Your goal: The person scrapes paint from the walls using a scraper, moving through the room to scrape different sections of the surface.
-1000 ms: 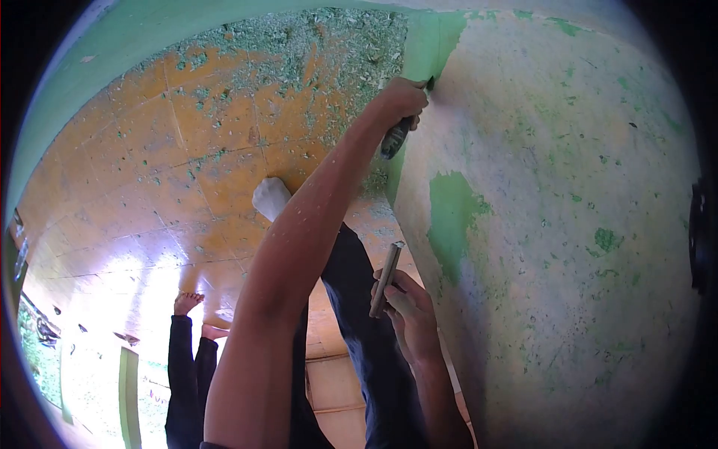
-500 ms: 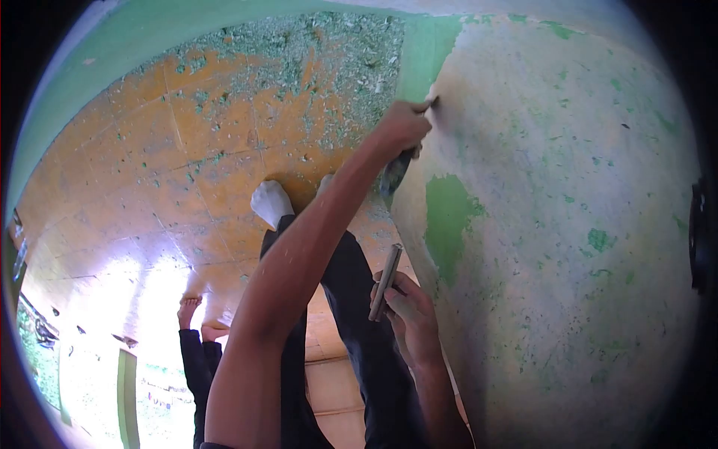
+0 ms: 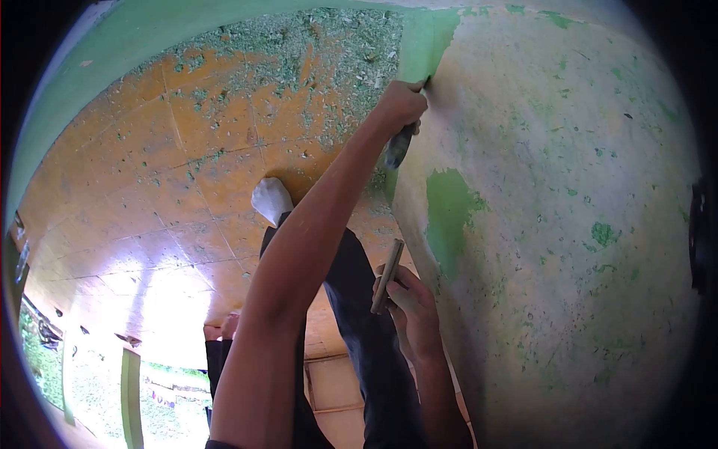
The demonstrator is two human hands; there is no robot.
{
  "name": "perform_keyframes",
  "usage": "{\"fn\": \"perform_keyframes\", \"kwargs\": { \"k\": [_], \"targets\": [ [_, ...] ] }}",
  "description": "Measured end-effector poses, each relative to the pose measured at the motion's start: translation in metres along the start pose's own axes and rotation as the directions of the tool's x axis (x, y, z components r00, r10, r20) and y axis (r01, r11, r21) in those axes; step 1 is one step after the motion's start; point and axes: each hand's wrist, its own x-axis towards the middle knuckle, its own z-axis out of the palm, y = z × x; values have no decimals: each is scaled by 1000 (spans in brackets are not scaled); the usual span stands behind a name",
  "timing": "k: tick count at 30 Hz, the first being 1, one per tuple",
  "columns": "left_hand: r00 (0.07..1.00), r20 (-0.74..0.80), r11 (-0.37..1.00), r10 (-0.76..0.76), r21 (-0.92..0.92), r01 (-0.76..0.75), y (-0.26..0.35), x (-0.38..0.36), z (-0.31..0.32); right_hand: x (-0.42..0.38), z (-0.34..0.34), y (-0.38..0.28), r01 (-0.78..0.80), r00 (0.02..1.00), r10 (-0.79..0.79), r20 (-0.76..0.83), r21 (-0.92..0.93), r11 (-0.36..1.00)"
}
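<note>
My left hand (image 3: 401,106) is closed round a scraper (image 3: 399,152). Its dark, wide end sticks out below the fist, and a narrow dark tip shows above, against the wall (image 3: 546,224) at the edge of the green paint. The fist hides the rest of the tool. Lower down, close to my right thigh, my right hand (image 3: 413,305) grips a thin, flat grey bar (image 3: 387,277), seen nearly edge-on between thumb and fingers. Pale bare plaster covers much of the wall, with a green patch (image 3: 449,217) below my left hand.
Green paint flakes (image 3: 329,67) litter the orange tiled floor (image 3: 134,202). My white-socked foot (image 3: 271,198) stands near the middle, my dark trouser legs below it. Another person's bare feet (image 3: 222,326) show at lower left, near a bright doorway. A dark object (image 3: 698,236) sits at the far right edge.
My left hand has moved slightly up and left along the wall with the scraper. My right hand has barely shifted. The other person's feet have moved right, partly behind my arm.
</note>
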Motion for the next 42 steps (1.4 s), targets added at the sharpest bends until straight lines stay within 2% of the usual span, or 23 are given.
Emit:
{"fn": "perform_keyframes", "kwargs": {
  "k": [1, 4, 5, 8, 12, 13, 16, 17, 18, 20, 22, 23, 24, 26, 30, 33, 34, 36, 37, 38, 40, 42],
  "targets": [
    [998, 66, 998, 24, 60, -28, 4, -17, 1, -1, -1, -1, 8, 1000, -8, -1, 5, 1000],
    [997, 77, 996, 26, 80, -32, 20, -44, 7, -2, -2, 4, -5, 1000, 4, 28, 12, 1000],
    [996, 47, 990, 74, 117, -79, 14, -23, 3, -2, 0, 6, -14, 1000, 14, 20, 14, 1000],
    [999, -3, 998, 39, 55, -39, 23, 2, -2, 2, 7, 5, -3, 1000, 3, -7, 1, 1000],
    [995, 100, 997, 15, 76, -22, 32, -42, 7, -4, 12, -6, -1, 1000, 1, -21, -12, 1000],
    [994, 98, 996, 48, 74, -55, 30, -38, 5, -5, 11, -5, -4, 1000, 3, -19, -18, 1000],
    [995, 64, 991, 76, 106, -83, 25, 11, -10, -4, 5, -2, 0, 999, 0, 34, 12, 1000],
    [998, -39, 991, 53, 126, -47, 25, 20, -4, -2, 4, 0, 2, 1000, -2, 16, 7, 1000],
    [998, -45, 990, 52, 135, -45, 24, 13, -5, 0, 5, 2, 4, 1000, -4, 5, 1, 1000],
    [984, 11, 983, 179, 46, -179, 20, -15, 4, -4, 6, 2, 0, 1000, 0, 20, 12, 1000],
    [985, 39, 984, 169, 45, -171, 27, -26, 9, -2, 6, 2, 5, 1000, -6, 19, 22, 1000],
    [987, 35, 982, 156, 106, -159, 33, -21, 4, 0, 8, 4, 7, 1000, -7, 12, 6, 1000],
    [990, 27, 975, 141, 169, -143, 37, -10, -3, 1, 10, 6, 5, 1000, -5, 9, -10, 1000],
    [992, -27, 977, 123, 181, -116, 33, 19, -5, 8, 11, 11, 1, 1000, -1, -1, -18, 1000],
    [986, 47, 969, 163, 178, -169, 44, -12, 2, 11, 12, 8, 21, 999, -21, 25, -21, 1000],
    [994, 94, 997, 60, 52, -65, 45, -5, -8, 9, 17, 9, 8, 1000, -8, 28, 0, 1000],
    [993, 96, 996, 64, 50, -69, 44, 0, -9, 10, 18, 10, 11, 1000, -11, 27, -3, 1000],
    [995, 96, 994, -30, 110, 19, 47, 3, -7, 11, 21, 13, 4, 999, -3, 46, -19, 1000],
    [992, 103, 994, 72, 79, -80, 42, -14, -1, 7, 25, 13, 7, 999, -6, 51, -28, 1000],
    [992, 68, 994, 106, 17, -107, 39, -28, 10, 4, 29, 14, 7, 998, -6, 61, -30, 1000],
    [976, 22, 976, 215, -36, -214, 29, -11, 9, -3, 30, 17, 6, 999, -3, 53, -50, 999],
    [989, -127, 980, 78, 191, -53, 28, 32, -3, -9, 32, 18, 9, 999, -8, 34, -33, 999]
  ]
}}
